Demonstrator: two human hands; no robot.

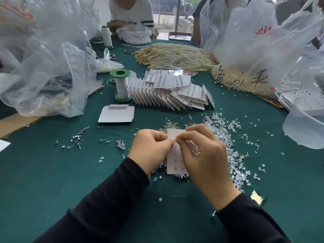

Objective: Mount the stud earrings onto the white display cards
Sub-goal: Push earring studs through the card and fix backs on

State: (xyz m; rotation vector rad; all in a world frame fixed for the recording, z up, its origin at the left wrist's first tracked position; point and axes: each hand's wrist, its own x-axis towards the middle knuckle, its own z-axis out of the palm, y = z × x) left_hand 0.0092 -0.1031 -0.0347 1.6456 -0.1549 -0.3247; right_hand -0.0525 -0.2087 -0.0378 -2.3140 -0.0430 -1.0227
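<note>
A white display card (175, 160) is held upright over the green tablecloth between both hands. My left hand (150, 149) grips its left edge. My right hand (201, 151) pinches at the card's upper middle with thumb and forefinger; whatever small piece sits between the fingertips is too small to make out. Several studs show on the card's face. Loose silver stud earrings (78, 139) lie scattered to the left and under the card. Clear plastic earring backs (226, 135) are heaped to the right.
A fanned stack of filled cards (168, 92) lies beyond, with blank cards (116, 114) and a green-ended thread spool (121, 85) to its left. Pearl strands (175, 55) lie farther back. Big plastic bags (43, 67) flank both sides. People sit across the table.
</note>
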